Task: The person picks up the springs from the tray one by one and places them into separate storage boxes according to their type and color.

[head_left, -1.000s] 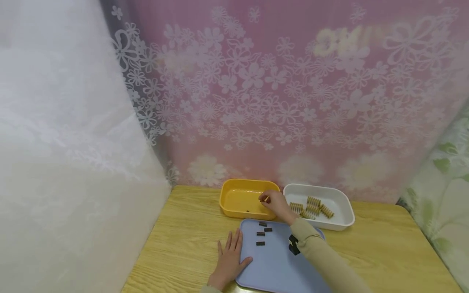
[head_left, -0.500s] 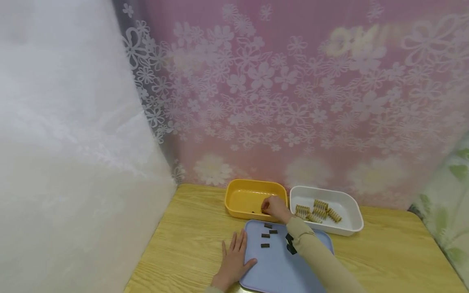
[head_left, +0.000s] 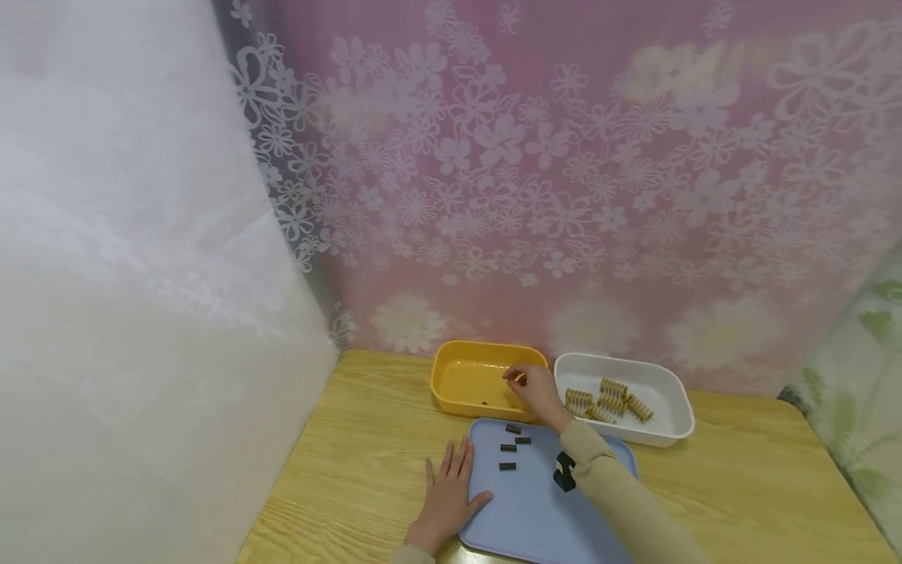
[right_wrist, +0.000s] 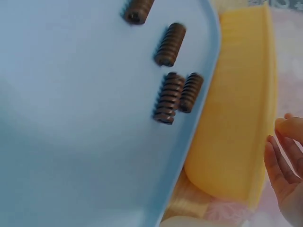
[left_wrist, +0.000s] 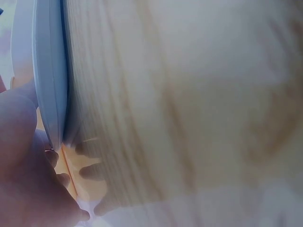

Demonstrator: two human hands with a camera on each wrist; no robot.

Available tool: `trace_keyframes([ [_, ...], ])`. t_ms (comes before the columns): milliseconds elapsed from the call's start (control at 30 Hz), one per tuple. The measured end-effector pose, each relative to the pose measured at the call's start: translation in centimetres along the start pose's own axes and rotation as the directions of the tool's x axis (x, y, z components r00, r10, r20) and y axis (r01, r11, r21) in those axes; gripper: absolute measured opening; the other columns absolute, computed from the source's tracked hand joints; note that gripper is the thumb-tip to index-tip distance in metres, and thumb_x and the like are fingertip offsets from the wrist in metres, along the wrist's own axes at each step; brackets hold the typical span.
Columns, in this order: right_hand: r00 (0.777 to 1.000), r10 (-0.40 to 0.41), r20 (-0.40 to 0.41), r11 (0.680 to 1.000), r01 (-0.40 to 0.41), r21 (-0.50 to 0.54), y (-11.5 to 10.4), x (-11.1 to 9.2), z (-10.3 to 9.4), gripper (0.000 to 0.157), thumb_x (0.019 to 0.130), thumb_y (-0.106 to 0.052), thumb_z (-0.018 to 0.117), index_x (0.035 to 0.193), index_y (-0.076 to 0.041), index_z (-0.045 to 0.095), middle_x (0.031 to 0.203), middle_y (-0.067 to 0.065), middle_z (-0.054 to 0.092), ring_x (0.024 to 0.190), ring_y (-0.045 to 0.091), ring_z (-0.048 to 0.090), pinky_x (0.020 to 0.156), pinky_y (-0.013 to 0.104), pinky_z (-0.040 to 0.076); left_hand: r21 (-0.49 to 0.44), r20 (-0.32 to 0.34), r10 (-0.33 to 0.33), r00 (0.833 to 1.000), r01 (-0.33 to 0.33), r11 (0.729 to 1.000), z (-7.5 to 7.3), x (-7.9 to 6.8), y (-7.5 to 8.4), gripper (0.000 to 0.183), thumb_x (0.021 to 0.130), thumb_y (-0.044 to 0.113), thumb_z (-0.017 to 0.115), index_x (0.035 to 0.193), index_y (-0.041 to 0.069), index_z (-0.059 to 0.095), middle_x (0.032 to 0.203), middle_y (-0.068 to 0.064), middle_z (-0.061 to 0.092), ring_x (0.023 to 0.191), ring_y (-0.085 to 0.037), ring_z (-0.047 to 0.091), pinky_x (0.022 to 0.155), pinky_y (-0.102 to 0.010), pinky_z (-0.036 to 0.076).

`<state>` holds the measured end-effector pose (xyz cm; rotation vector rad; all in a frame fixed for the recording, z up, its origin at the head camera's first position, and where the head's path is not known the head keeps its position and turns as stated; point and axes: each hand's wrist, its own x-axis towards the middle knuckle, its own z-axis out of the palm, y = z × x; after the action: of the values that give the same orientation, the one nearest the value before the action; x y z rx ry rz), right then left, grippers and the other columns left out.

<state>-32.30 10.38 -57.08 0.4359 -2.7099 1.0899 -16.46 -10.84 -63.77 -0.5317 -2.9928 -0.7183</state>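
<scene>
My right hand (head_left: 537, 392) hovers over the right part of a yellow bin (head_left: 451, 407), its fingers bent and parted from the thumb. In the right wrist view that hand (right_wrist: 289, 165) has no item visible between fingertips and thumb. A small dark piece (head_left: 484, 403) lies on the bin's floor. Several short dark brown coil springs (right_wrist: 169, 98) lie on a blue tray (head_left: 543, 517), near its far left corner. My left hand (head_left: 445, 497) rests with spread fingers along the tray's left edge, thumb over the rim; the left wrist view shows it beside the tray wall (left_wrist: 49, 71).
A white bin (head_left: 662, 431) holding several larger brass-coloured springs (head_left: 611, 395) stands right of the yellow one. A black object (head_left: 564, 471) shows by the right sleeve, above the tray. Wooden table (head_left: 352, 470) surrounds the tray, and a floral curtain (head_left: 493, 196) hangs behind.
Half a second ago my right hand was lower in the yellow bin; now it is raised, with thumb and fingers parted. The left hand stays at the tray edge. The head view shifted slightly.
</scene>
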Motion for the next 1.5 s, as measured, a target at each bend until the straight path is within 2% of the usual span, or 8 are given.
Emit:
trace_keyframes([
  [300, 0.996, -0.013, -0.083, 0.996, 0.02, 0.089, -1.4, -1.5, -1.4, 0.009, 0.088, -0.004, 0.077, 0.097, -0.007, 0.077, 0.091, 0.005, 0.073, 0.08, 0.024, 0.071, 0.076, 0.042, 0.06, 0.032, 0.015, -0.028, 1.0, 0.027, 0.999, 0.0, 0.6, -0.6, 0.09, 0.095, 0.054, 0.063, 0.16, 0.003, 0.027, 0.167, -0.012, 0.025, 0.152, -0.041, 0.022, 0.11, -0.078, 0.017],
  [500, 0.997, -0.043, -0.069, 0.99, 0.052, 0.133, -2.4, -3.5, -1.5, 0.014, 0.086, -0.004, 0.079, 0.099, -0.009, 0.076, 0.095, 0.005, 0.074, 0.084, 0.023, 0.071, 0.078, 0.042, 0.061, -0.004, -0.019, -0.012, 1.0, 0.012, 1.0, 0.0, 0.4, -0.6, 0.089, 0.094, 0.051, 0.065, 0.158, 0.0, 0.029, 0.165, -0.016, 0.027, 0.15, -0.045, 0.024, 0.108, -0.08, 0.016],
  [633, 0.997, -0.052, -0.058, 0.988, 0.06, 0.142, -2.8, -5.1, -1.0, 0.017, 0.084, -0.001, 0.081, 0.097, -0.011, 0.076, 0.095, 0.002, 0.073, 0.084, 0.02, 0.071, 0.075, 0.037, 0.061, -0.012, -0.01, -0.015, 1.0, 0.015, 1.0, -0.1, 0.4, -0.4, 0.088, 0.095, 0.049, 0.065, 0.158, 0.0, 0.029, 0.165, -0.017, 0.027, 0.15, -0.045, 0.024, 0.108, -0.079, 0.015],
  [767, 0.993, -0.107, -0.059, 0.979, 0.116, 0.17, -2.8, -6.6, -0.3, 0.019, 0.082, 0.002, 0.081, 0.096, -0.009, 0.076, 0.092, 0.003, 0.073, 0.081, 0.021, 0.071, 0.072, 0.035, 0.061, -0.031, -0.011, -0.014, 1.0, 0.014, 0.999, -0.7, 0.4, 0.0, 0.088, 0.094, 0.047, 0.068, 0.157, -0.002, 0.031, 0.164, -0.019, 0.029, 0.149, -0.046, 0.025, 0.108, -0.08, 0.015],
  [900, 0.989, -0.142, -0.028, 0.973, 0.145, 0.181, -2.5, -8.0, 0.4, 0.019, 0.082, 0.003, 0.081, 0.097, -0.009, 0.076, 0.091, 0.004, 0.073, 0.078, 0.02, 0.07, 0.07, 0.032, 0.06, -0.019, -0.023, -0.004, 1.0, 0.003, 1.0, -0.6, 0.3, 0.0, 0.088, 0.094, 0.048, 0.067, 0.157, -0.001, 0.031, 0.164, -0.018, 0.029, 0.149, -0.046, 0.025, 0.107, -0.08, 0.016],
  [1133, 0.985, -0.173, 0.024, 0.973, 0.167, 0.16, -1.9, -10.0, 1.4, 0.021, 0.08, 0.006, 0.081, 0.094, -0.009, 0.075, 0.091, 0.004, 0.073, 0.077, 0.019, 0.07, 0.069, 0.032, 0.06, -0.013, 0.017, -0.02, 1.0, 0.02, 1.0, -1.1, 0.1, 0.6, 0.088, 0.094, 0.046, 0.069, 0.157, -0.002, 0.031, 0.165, -0.017, 0.028, 0.15, -0.044, 0.024, 0.108, -0.08, 0.016],
  [1300, 0.982, -0.176, 0.064, 0.98, 0.169, 0.102, -1.5, -11.0, 1.7, 0.022, 0.078, 0.004, 0.082, 0.092, -0.011, 0.076, 0.089, -0.001, 0.073, 0.079, 0.017, 0.068, 0.07, 0.031, 0.058, -0.015, 0.017, -0.012, 1.0, 0.012, 1.0, -1.1, -0.1, 0.9, 0.087, 0.094, 0.045, 0.069, 0.157, -0.002, 0.031, 0.164, -0.018, 0.028, 0.15, -0.045, 0.024, 0.108, -0.08, 0.016],
  [1500, 0.971, -0.182, 0.155, 0.983, 0.181, 0.026, -1.1, -12.0, 1.7, 0.024, 0.076, 0.003, 0.085, 0.092, -0.012, 0.076, 0.089, -0.003, 0.072, 0.081, 0.011, 0.067, 0.073, 0.03, 0.056, -0.031, -0.008, 0.013, 1.0, -0.013, 0.999, -0.9, -0.3, 1.1, 0.087, 0.093, 0.043, 0.071, 0.155, -0.004, 0.033, 0.162, -0.021, 0.031, 0.148, -0.048, 0.026, 0.106, -0.081, 0.016],
])
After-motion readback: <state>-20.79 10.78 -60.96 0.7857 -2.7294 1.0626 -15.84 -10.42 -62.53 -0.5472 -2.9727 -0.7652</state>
